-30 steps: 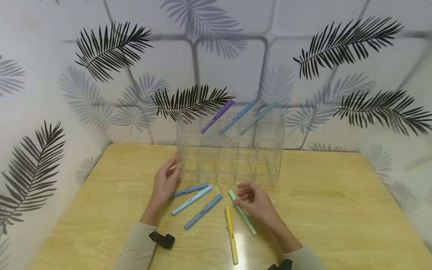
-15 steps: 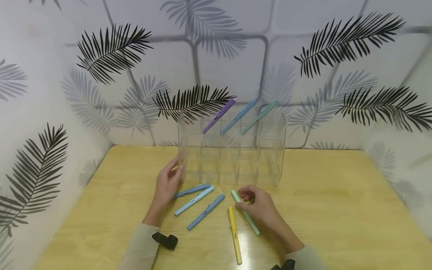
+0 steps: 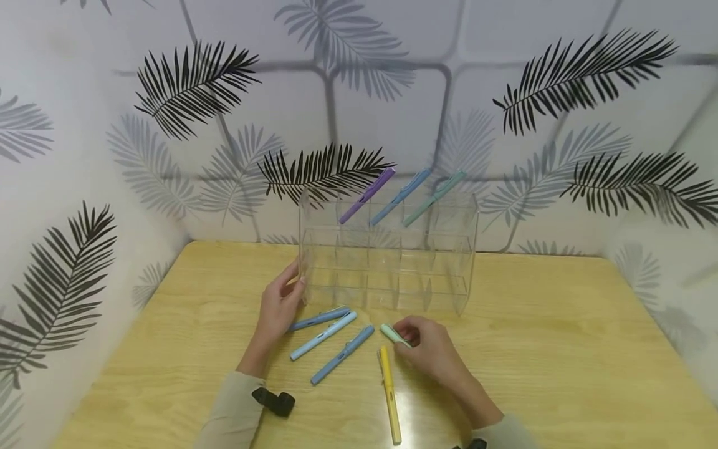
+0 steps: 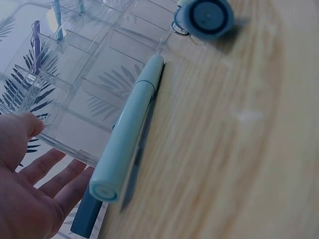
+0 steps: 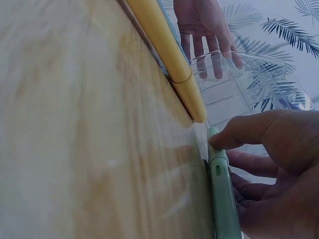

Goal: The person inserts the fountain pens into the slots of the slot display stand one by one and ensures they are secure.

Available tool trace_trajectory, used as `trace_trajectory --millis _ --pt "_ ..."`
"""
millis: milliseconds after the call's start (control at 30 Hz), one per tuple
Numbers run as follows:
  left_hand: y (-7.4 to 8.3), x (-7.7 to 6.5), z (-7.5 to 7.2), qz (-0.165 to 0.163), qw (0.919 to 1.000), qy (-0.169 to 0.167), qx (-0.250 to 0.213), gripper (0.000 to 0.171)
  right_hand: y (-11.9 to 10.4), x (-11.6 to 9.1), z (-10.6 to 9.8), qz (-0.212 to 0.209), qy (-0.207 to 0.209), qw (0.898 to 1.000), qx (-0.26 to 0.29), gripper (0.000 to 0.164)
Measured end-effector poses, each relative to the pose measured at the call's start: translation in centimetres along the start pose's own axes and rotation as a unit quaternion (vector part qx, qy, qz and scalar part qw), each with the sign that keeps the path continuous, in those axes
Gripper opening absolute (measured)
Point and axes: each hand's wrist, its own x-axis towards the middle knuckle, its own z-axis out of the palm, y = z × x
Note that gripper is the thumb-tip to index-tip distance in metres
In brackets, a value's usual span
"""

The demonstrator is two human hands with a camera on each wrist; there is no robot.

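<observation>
My left hand [image 3: 278, 305] holds the left side of a clear plastic rack [image 3: 384, 272], thumb at its front edge and fingers along the outer wall. In the right wrist view, my right hand [image 5: 279, 164] pinches a light green pen [image 5: 224, 199] between thumb and fingers, close to the tabletop. From the head view only that pen's far end shows past the fingers. A yellow pen [image 3: 389, 396] lies just left of the right hand. Between the hands lie a light blue pen [image 3: 323, 336] and two darker blue pens, one [image 3: 342, 355] nearer, one [image 3: 320, 318] by the left hand.
Purple [image 3: 367, 195], blue [image 3: 400, 197] and teal [image 3: 434, 197] pens lean in the rack's top row, sticking up to the right. Behind the wooden table [image 3: 561, 337] rises a wall [image 3: 387, 125] with a leaf pattern.
My right thumb and fingers have closed on the light green pen, which has shifted and turned under the hand. My left hand stays at the rack.
</observation>
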Motion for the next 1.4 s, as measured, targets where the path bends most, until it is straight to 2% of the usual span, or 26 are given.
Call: trace_trajectory --millis 167,367,533,700,833,967,1100,1233,1400 --pt "-0.8 0.1 0.0 0.009 0.9999 -0.002 -0.008 0.047 0.0 -0.1 -0.2 -0.002 -0.008 1.0 0.007 0.02" --pt "-0.7 0.3 0.0 0.011 0.9999 0.0 -0.009 0.047 -0.3 0.2 -0.2 0.01 0.005 1.0 0.017 0.025" --pt "-0.6 0.5 -0.1 0.017 0.9999 0.0 0.0 0.046 -1.0 0.1 -0.8 0.021 0.007 0.997 0.07 0.032" --pt "-0.2 0.4 0.0 0.006 1.0 0.001 -0.003 0.046 -1.5 0.1 -1.6 0.008 -0.023 0.992 0.125 0.034" --pt "-0.2 0.2 0.0 0.003 1.0 0.003 -0.005 0.046 -1.6 0.2 -2.0 -0.014 -0.026 0.99 0.136 0.031" --pt "-0.2 0.1 0.0 0.002 1.0 0.006 -0.006 0.046 -1.6 0.3 -2.0 -0.037 -0.002 0.989 0.146 0.033" --pt "-0.3 0.1 0.0 0.005 0.9999 0.006 -0.006 0.046 -1.8 0.5 -2.1 -0.045 0.029 0.985 0.167 0.032" --pt "-0.4 0.1 0.0 0.01 0.9999 0.009 -0.007 0.046 -2.2 0.8 -2.4 -0.052 0.043 0.982 0.178 0.029" --pt "-0.4 0.1 0.1 0.016 0.9997 0.013 -0.013 0.045 -3.0 1.1 -2.8 -0.069 0.075 0.985 0.138 0.028"
